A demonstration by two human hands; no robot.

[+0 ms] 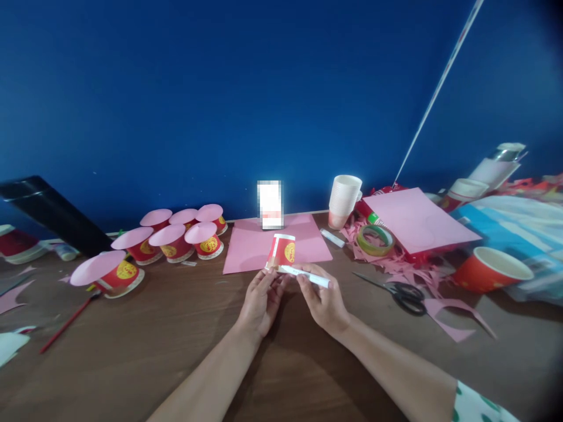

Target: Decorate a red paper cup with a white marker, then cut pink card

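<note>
- The blue wall [281,105] is rising behind the table.
- The brown table [176,363] is bearing cups, paper scraps and tools.
- The pink sheet [241,249] is lying flat just beyond the hands.
- Seven red cups [173,250] topped with pink discs are standing to the left.
- The left hand [263,298] is grasping the held cup's lower part, fingers curled.
- The right hand [323,299] is gripping the marker between bent fingers.
- The held cup [282,251] is showing against the pink sheet's near edge.
- The white marker [313,278] is pointing at its lower edge; contact is unclear.
</note>
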